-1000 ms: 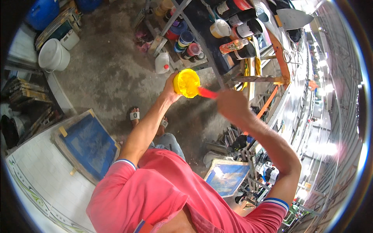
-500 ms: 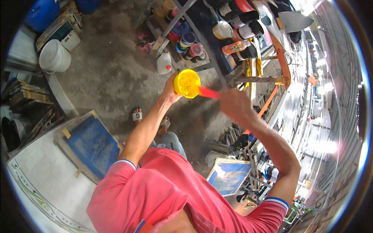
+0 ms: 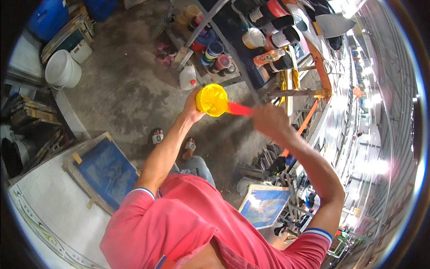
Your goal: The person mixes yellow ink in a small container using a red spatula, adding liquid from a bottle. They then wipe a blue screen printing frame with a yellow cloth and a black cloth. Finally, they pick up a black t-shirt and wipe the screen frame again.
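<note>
My left hand is wrapped round the side of a tub of yellow paint, holding it up with its mouth toward me. Thick, ridged yellow paint shows inside the rim. In my right hand is a red spatula, its yellow-smeared end touching the tub's right rim. The fingers of the right hand are closed round the handle and somewhat blurred. The lower part of the tub is hidden from view.
Ahead right, a dark shelf carries several paint containers and a bottle. A white jug stands on the floor beyond the tub. At left are a white bucket and a blue screen frame; another screen frame leans at right.
The tub and my left hand have shifted slightly left and down. The spatula stays at the tub's right rim, with my right hand nearly in the same place.
</note>
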Motion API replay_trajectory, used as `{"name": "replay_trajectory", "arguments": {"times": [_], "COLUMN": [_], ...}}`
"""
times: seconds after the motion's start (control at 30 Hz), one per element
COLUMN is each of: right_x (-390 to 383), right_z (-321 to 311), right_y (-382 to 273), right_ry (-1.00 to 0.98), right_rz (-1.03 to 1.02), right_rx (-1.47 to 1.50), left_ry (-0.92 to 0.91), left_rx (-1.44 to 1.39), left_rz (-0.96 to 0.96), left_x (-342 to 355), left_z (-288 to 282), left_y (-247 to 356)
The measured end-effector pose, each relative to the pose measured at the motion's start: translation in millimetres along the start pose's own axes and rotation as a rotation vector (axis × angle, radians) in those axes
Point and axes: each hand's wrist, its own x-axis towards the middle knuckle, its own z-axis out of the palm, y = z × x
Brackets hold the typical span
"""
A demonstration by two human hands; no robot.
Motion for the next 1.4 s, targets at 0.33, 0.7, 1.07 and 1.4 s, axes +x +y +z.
{"name": "replay_trajectory", "arguments": {"times": [0.33, 0.7, 1.07, 1.4], "right_x": [-3, 18, 2, 25], "right_z": [-36, -4, -25, -28], "right_y": [-43, -6, -55, -26], "right_ry": [-0.001, -0.056, -0.117, -0.105], "right_rz": [-0.111, 0.001, -0.165, -0.019], "right_rx": [0.020, 0.086, 0.043, 0.087], "left_ry": [0.053, -0.026, 0.011, -0.030], "left_rx": [0.015, 0.060, 0.025, 0.030], "left_rz": [0.010, -0.017, 0.051, 0.033], "left_x": [-4, -21, -15, -11], "left_z": [-5, -1, -7, -11], "left_y": [7, 6, 21, 16]}}
